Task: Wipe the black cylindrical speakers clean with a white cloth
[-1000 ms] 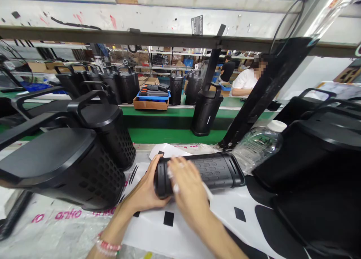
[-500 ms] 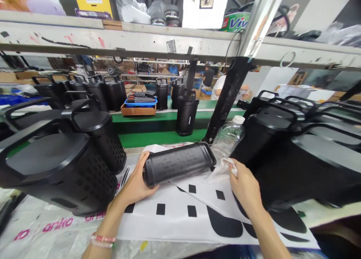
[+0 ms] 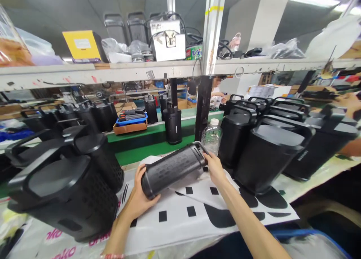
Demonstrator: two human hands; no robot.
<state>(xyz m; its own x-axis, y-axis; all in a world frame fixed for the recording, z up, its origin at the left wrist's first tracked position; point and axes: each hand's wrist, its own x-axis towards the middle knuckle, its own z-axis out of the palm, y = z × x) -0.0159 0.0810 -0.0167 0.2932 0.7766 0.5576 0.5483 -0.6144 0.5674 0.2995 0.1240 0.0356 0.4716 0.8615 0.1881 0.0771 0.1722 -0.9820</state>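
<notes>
Holding one perforated black casing (image 3: 169, 170) are two hands, the left hand (image 3: 138, 197) and the right hand (image 3: 214, 169). Three upright casings (image 3: 62, 191) stand near on the left; on the right stands a crowded group (image 3: 265, 157), overlapping too much for an exact count. One lone casing (image 3: 173, 127) stands on the green surface (image 3: 126, 152), and two others are seen behind it. I count also one carton (image 3: 129, 129) with a blue tray (image 3: 134, 121), and, on the shelf (image 3: 126, 71), one yellow box (image 3: 80, 44) and one white case (image 3: 169, 48).

One clear bottle (image 3: 211, 138) stands just beyond the right hand, with a dark post (image 3: 202, 108) behind it, so this side is narrow.

The held casing lies tilted above the white sheet (image 3: 175, 229), its handle end higher. The left hand is spread around its lower end, thumb underneath; the right fingers are closed at the handle end. Whether its underside touches the sheet, I cannot tell.
</notes>
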